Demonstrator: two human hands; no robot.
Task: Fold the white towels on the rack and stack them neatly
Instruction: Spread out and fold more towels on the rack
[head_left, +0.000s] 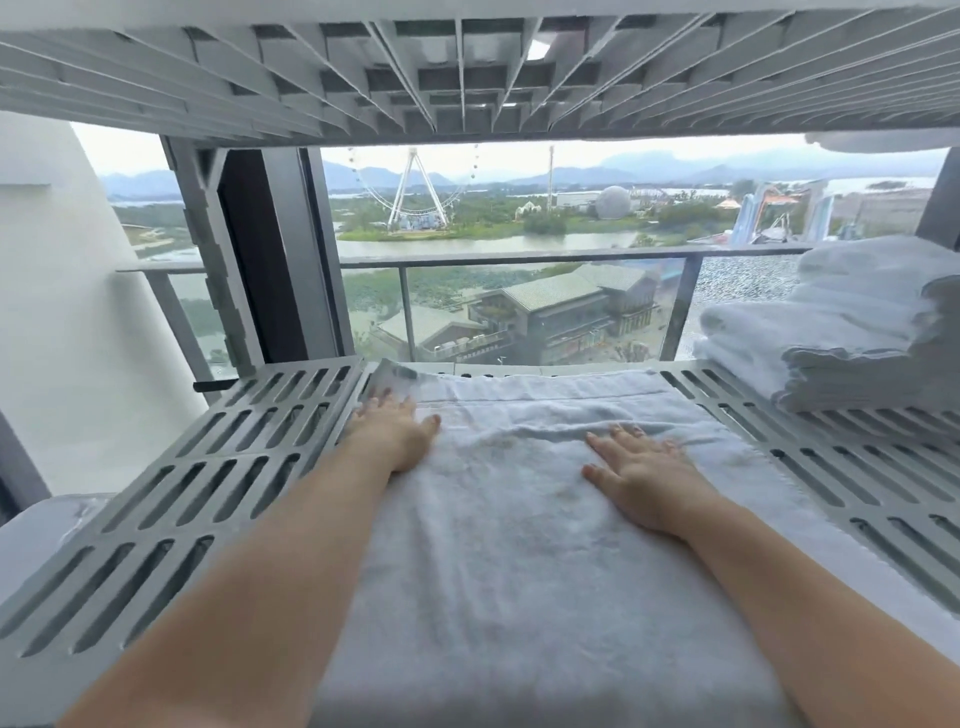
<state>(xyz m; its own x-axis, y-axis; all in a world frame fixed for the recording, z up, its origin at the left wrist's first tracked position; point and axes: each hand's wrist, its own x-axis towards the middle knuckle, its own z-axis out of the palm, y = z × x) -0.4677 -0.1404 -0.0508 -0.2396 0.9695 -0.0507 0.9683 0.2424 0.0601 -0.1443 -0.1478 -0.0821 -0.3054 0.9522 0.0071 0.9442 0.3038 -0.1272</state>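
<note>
A white towel (519, 545) lies spread flat along the middle of the grey slotted rack shelf (197, 499), running from the near edge to the far edge. My left hand (392, 428) rests flat on the towel's far left part, fingers straight and pointing away. My right hand (641, 473) presses flat on the towel right of centre, fingers spread. A stack of folded white towels (852, 332) sits on the shelf at the far right.
Another slotted shelf (467, 67) hangs close overhead. Beyond the rack is a glass balcony railing (519, 260) with an outdoor view. A white wall (62, 312) stands at the left. Bare slotted shelf shows on both sides of the towel.
</note>
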